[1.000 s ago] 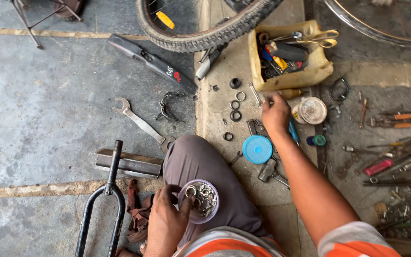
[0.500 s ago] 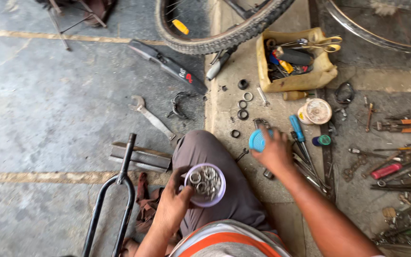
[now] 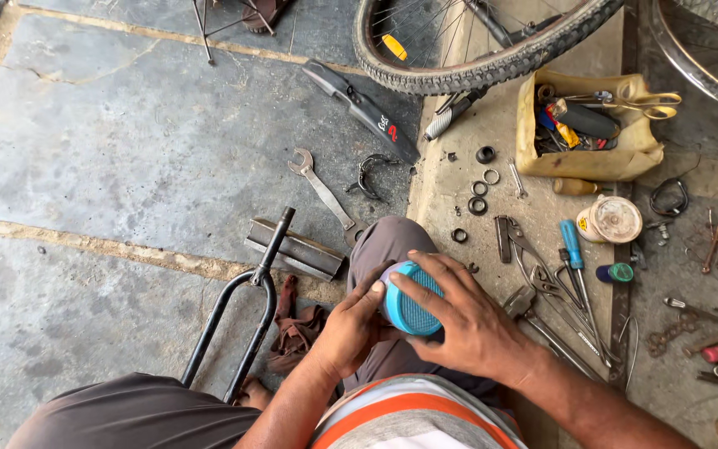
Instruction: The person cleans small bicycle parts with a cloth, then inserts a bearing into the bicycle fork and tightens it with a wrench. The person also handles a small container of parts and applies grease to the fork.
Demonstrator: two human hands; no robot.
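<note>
Between both hands' grip [image 3: 413,320], blue-lidded tub [image 3: 409,299]

The hands [image 3: 413,320] hide most of the blue-lidded tub [image 3: 409,301]; its contents perhaps remain, unseen.

the ground is a grey stone-slab floor [image 3: 110,150], worn and stained, its big slabs split by pale, sandy mortar seams; one seam runs across near the top edge of the view and another lower down on the left. to the right a paler, dusty concrete strip [image 3: 467,141] runs from the top edge downward, and past it lies darker, rougher grey paving [image 3: 691,274]. the top left corner shows a chipped slab edge with crumbled grit. light is soft, even daylight with faint shadows. no walls, windows or furniture are in view; everything rests straight on the floor.
</note>
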